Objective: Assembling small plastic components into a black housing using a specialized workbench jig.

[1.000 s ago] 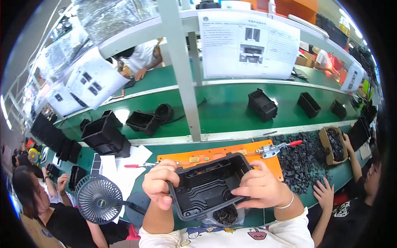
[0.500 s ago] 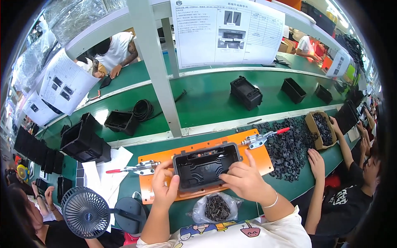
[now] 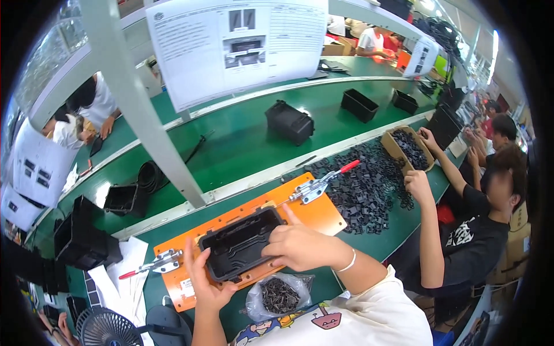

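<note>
You're at the seating step, I'd say: the black plastic housing [image 3: 241, 245] sits open side up on the orange fixture plate [image 3: 314, 214], and both your hands are on it. Your left hand [image 3: 203, 285] cups the near-left corner with fingers curled up around the rim, and your right hand [image 3: 297, 245] lies over the right end, fingers bunched and pressing on the edge – so both are clamped on the housing, not loose. Next move probably calls for nudging it square into the plate before touching either toggle clamp – the red-handled one at the left [image 3: 151, 266] or the one at the far right [image 3: 322, 183]; both stand clear of the part. A clear bag of small black parts [image 3: 278, 295] lies just beside your right wrist. The bench is green, with a green conveyor belt [image 3: 242, 135] beyond carrying more black housings [image 3: 289, 121]. To your right a co-worker's hand [image 3: 418, 183] rests by a heap of small black clips [image 3: 369, 187] and a cardboard box [image 3: 408, 147] of them. A white instruction sheet [image 3: 236, 46] hangs overhead, and a small fan [image 3: 107, 328] sits at lower left.
</note>
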A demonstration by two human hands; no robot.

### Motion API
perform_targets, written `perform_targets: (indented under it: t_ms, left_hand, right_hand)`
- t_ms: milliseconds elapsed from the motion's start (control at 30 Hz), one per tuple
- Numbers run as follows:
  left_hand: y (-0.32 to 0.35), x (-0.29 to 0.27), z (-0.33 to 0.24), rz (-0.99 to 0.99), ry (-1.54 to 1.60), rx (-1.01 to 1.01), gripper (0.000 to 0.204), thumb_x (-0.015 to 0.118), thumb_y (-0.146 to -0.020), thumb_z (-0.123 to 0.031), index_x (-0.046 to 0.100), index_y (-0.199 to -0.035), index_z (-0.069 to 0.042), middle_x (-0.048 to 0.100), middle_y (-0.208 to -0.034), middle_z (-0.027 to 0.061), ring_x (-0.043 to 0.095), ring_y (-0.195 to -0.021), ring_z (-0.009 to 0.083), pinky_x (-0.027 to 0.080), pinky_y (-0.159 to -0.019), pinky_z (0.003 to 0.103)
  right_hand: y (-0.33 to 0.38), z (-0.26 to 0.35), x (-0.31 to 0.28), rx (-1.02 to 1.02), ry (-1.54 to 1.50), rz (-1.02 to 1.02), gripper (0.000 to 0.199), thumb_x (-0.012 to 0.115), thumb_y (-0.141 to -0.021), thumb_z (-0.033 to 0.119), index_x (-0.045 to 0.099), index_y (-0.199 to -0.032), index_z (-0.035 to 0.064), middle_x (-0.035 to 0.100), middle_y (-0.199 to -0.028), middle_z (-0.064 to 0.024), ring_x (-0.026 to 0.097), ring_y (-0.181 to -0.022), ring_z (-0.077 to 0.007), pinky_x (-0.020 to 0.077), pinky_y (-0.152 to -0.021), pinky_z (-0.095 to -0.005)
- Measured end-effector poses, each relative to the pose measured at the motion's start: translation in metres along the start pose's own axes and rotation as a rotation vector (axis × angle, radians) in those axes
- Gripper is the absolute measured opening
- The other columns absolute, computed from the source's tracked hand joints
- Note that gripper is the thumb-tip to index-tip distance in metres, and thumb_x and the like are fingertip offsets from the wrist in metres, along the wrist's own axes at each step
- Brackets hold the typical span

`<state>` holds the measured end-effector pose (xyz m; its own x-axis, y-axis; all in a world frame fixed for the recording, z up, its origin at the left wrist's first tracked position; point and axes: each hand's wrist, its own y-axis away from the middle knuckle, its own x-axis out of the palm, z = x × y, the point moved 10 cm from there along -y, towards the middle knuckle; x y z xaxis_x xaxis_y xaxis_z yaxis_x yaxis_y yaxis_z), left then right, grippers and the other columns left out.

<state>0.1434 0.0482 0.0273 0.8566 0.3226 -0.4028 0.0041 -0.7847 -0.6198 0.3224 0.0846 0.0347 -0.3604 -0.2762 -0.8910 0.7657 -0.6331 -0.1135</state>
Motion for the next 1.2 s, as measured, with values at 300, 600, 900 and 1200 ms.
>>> perform_targets:
  t_ms: [300, 600, 900, 1200]
  left_hand:
    - [0.002, 0.003, -0.004, 0.086, -0.151, 0.036, 0.083, 0.059, -0.072, -0.075, 0.054, -0.116, -0.006, 0.036, -0.141, 0.0258, 0.032, -0.133, 0.0443, 0.026, -0.106, 0.056]
    - [0.003, 0.009, 0.003, 0.116, -0.104, 0.009, 0.081, 0.060, -0.072, -0.075, 0.055, -0.113, -0.005, 0.036, -0.141, 0.0251, 0.032, -0.133, 0.0436, 0.026, -0.105, 0.056]
    - [0.002, 0.008, 0.002, 0.114, -0.093, 0.009, 0.078, 0.060, -0.073, -0.074, 0.056, -0.111, -0.005, 0.036, -0.140, 0.0245, 0.033, -0.131, 0.0434, 0.027, -0.105, 0.055]
    - [-0.001, -0.011, -0.003, -0.026, -0.052, -0.083, 0.032, 0.070, -0.080, -0.025, 0.058, -0.099, -0.002, 0.049, -0.124, 0.0211, 0.048, -0.116, 0.0375, 0.039, -0.097, 0.045]
  right_hand:
    - [0.118, -0.159, -0.072, 0.792, -0.124, -0.651, 0.027, 0.076, -0.071, 0.013, 0.068, -0.094, 0.0028, 0.065, -0.086, -0.0108, 0.064, -0.085, -0.0269, 0.0508, -0.077, -0.0345]
    - [0.152, -0.239, -0.029, 1.006, 0.190, -0.494, 0.030, 0.079, -0.064, 0.009, 0.070, -0.093, 0.0073, 0.060, -0.094, -0.0151, 0.062, -0.091, -0.0344, 0.0505, -0.080, -0.0422]
    - [0.173, -0.239, -0.047, 0.869, -0.034, -0.793, 0.023, 0.077, -0.066, 0.001, 0.073, -0.088, 0.0040, 0.065, -0.105, -0.0115, 0.061, -0.067, -0.0172, 0.0520, -0.066, -0.0288]
    - [0.129, -0.162, -0.052, 0.502, -1.085, -0.918, 0.022, 0.069, -0.072, -0.008, 0.068, -0.094, -0.0022, 0.066, -0.097, -0.0104, 0.063, -0.079, -0.0150, 0.0524, -0.072, -0.0275]
